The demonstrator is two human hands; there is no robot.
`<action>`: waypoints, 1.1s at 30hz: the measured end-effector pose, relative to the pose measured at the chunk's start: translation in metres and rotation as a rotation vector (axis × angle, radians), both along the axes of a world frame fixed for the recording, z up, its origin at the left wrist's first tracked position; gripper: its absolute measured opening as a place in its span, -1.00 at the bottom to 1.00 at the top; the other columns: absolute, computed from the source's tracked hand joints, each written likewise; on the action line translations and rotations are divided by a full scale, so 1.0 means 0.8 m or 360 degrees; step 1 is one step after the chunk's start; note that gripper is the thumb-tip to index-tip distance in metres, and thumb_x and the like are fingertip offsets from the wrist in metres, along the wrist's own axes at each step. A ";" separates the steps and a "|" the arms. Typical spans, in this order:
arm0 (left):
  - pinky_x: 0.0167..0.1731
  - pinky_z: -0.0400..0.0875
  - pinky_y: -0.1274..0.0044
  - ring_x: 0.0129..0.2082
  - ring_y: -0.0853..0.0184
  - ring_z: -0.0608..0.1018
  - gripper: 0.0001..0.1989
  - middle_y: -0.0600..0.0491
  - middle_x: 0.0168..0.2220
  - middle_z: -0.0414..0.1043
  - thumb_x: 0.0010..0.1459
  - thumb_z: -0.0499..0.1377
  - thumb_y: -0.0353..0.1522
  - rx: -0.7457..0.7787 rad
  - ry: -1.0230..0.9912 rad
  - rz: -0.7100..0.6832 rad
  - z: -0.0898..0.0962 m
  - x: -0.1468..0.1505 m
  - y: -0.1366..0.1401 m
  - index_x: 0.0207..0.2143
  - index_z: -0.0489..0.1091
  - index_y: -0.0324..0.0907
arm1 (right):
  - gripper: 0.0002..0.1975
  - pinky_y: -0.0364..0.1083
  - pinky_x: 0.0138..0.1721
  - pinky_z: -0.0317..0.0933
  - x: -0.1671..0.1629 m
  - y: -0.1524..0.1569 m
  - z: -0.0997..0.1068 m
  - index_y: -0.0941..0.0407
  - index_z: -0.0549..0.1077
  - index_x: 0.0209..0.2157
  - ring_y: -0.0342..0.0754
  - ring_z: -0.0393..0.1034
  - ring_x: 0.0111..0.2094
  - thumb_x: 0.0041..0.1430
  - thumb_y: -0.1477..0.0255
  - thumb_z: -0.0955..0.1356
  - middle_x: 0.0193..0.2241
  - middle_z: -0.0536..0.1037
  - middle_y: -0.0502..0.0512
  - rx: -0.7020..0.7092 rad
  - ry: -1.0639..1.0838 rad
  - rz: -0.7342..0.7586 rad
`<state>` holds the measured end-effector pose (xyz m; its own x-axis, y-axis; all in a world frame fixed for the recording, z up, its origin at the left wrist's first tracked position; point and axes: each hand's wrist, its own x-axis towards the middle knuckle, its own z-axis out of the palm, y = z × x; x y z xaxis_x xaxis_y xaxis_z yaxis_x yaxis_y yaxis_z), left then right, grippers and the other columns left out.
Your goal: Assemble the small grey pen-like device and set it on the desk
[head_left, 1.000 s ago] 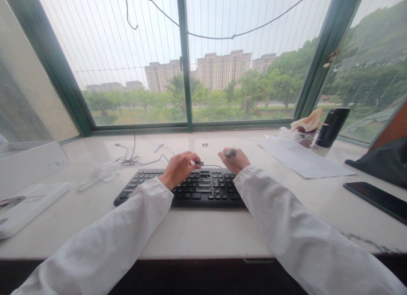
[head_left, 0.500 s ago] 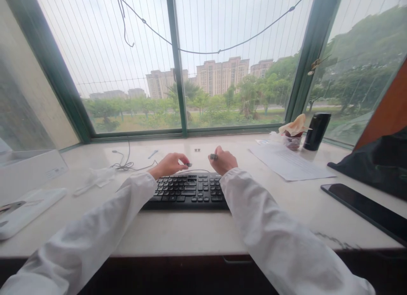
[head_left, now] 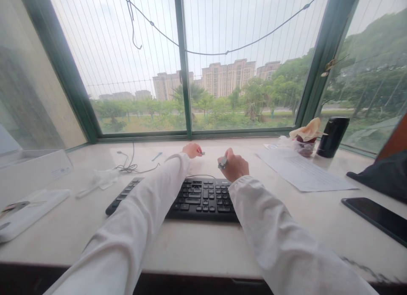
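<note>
My left hand [head_left: 192, 151] reaches past the keyboard to the tabletop near the window, fingers pinched at a tiny dark piece [head_left: 202, 153] that looks like a keycap. Closed around a small grey-and-black object [head_left: 222, 162], my right hand [head_left: 235, 165] hovers just behind the keyboard's right end; the object's exact kind is unclear. A black keyboard [head_left: 193, 201] lies in front of me, partly covered by my left sleeve. Its cable [head_left: 200, 175] curves along its far edge.
Left: coiled grey cable [head_left: 127, 167], crumpled clear plastic [head_left: 103, 177], white box [head_left: 41, 170] and white tray [head_left: 38, 208]. Right: printed paper [head_left: 302, 170], black phone [head_left: 375, 218], black bottle [head_left: 333, 137], bag-wrapped items [head_left: 305, 138] and dark fabric [head_left: 381, 172]. Window [head_left: 241, 132] behind.
My left hand has moved forward and right from above the keyboard to the small pieces on the table. My right hand still grips its object, now turned differently. The view has shifted slightly.
</note>
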<state>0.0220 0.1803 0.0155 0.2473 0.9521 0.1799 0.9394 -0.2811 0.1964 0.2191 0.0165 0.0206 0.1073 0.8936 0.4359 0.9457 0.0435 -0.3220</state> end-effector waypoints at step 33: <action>-0.05 0.36 0.31 -0.12 0.28 0.51 -0.71 0.02 -0.15 0.52 0.08 0.27 -0.25 -0.0006 -0.0171 0.0027 -0.041 0.002 0.037 -0.14 0.47 -0.15 | -0.79 -0.07 -0.42 0.14 -0.003 0.007 -0.011 0.08 0.28 -0.23 0.14 0.48 -0.39 0.16 0.29 0.17 -0.46 0.52 0.16 0.0025 -0.0084 0.0001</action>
<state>0.0235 0.2103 -0.0173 0.2107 0.9566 0.2011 0.9175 -0.2645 0.2970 0.2164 0.0225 0.0118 0.0834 0.8865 0.4551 0.9613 0.0488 -0.2712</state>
